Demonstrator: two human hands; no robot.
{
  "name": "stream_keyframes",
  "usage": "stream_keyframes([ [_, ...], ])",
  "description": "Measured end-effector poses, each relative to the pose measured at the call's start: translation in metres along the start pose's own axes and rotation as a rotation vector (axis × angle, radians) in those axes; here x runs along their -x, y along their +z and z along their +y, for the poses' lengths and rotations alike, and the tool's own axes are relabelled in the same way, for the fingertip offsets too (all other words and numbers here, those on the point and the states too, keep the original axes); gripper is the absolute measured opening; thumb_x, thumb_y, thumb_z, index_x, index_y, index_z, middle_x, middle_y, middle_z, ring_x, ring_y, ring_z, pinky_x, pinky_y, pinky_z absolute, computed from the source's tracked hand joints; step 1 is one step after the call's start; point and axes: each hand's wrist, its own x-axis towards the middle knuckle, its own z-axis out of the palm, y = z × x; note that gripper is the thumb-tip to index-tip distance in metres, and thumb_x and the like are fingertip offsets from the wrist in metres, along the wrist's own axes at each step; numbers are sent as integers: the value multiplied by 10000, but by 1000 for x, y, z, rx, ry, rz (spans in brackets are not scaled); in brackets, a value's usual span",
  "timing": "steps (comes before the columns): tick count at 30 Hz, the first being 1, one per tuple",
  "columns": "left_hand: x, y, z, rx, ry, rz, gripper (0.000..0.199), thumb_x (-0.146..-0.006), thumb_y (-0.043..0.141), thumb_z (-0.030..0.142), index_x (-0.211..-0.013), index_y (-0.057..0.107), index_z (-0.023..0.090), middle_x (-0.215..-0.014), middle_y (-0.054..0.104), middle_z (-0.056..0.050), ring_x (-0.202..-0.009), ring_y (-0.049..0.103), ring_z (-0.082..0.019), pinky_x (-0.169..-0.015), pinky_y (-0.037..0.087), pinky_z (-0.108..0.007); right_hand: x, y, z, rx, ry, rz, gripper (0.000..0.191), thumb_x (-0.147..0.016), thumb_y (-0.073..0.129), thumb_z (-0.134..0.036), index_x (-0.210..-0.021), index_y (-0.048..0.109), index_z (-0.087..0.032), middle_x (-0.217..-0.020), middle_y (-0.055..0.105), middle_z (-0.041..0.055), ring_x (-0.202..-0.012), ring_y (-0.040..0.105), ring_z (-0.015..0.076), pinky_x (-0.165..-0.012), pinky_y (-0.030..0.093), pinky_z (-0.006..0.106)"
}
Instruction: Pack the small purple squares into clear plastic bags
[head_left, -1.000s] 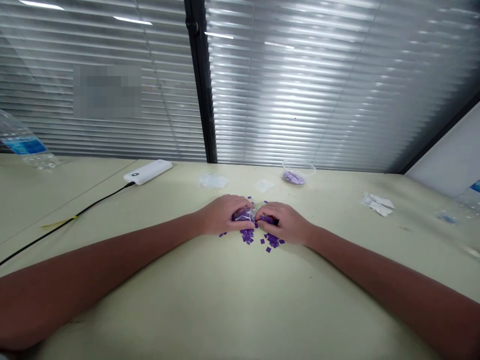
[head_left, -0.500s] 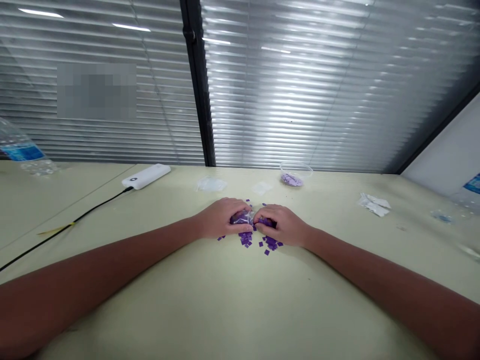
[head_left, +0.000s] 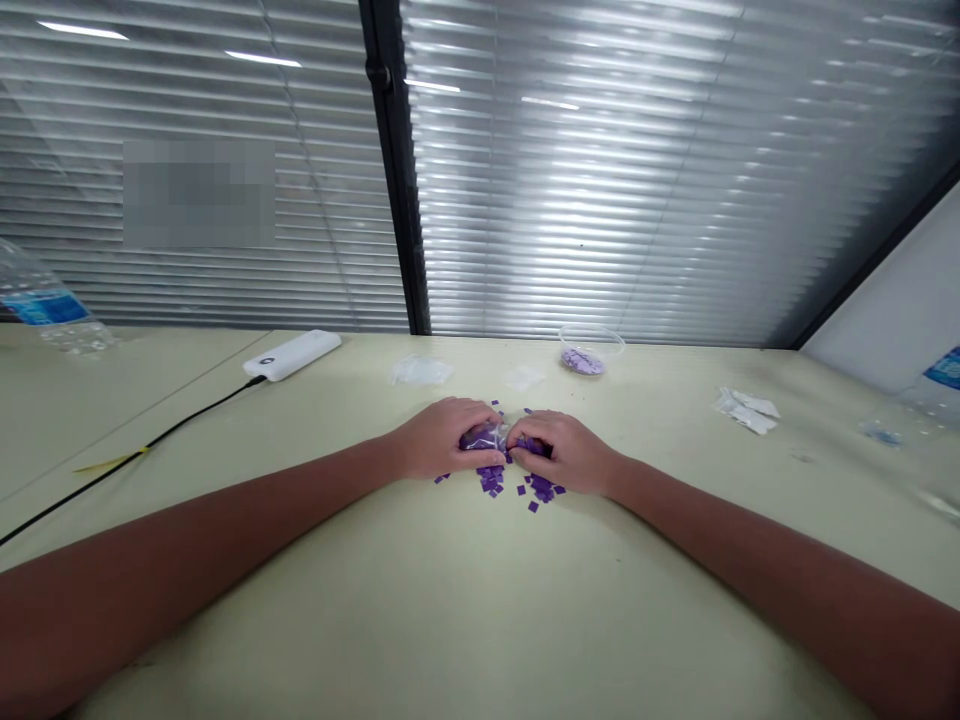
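Observation:
Near the middle of the table, my left hand (head_left: pixel 442 437) is curled round a small clear plastic bag (head_left: pixel 484 437) with purple pieces inside. My right hand (head_left: pixel 566 450) is closed at the bag's right end, thumb and fingers pinched together. What lies between those fingertips is partly hidden; purple shows under the palm. Loose flat purple squares (head_left: pixel 491 480) lie scattered on the table below and around both hands, with another small heap (head_left: pixel 541 487) just under my right hand.
At the back stands a clear round tub (head_left: pixel 583 360) holding pale purple pieces. Empty clear bags (head_left: pixel 421 370) lie left of it. A white power bank (head_left: pixel 292 355) with a black cable, torn white paper (head_left: pixel 748 410) and plastic bottles (head_left: pixel 49 305) are at the sides.
Almost nothing differs. Both hands stay at the bag in the same grip, and the view has shifted very slightly.

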Motion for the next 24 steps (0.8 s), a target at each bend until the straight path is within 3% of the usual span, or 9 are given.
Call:
stream_keyframes([
  [24, 0, 2, -3, -11, -6, 4, 521, -931, 582, 684, -1162, 669, 225, -1015, 712, -52, -907, 625, -229, -780, 423, -326, 0, 0, 2, -5, -16, 7, 69, -965, 625, -232, -1011, 676, -234, -898, 714, 13, -808, 623, 167, -755, 455, 292],
])
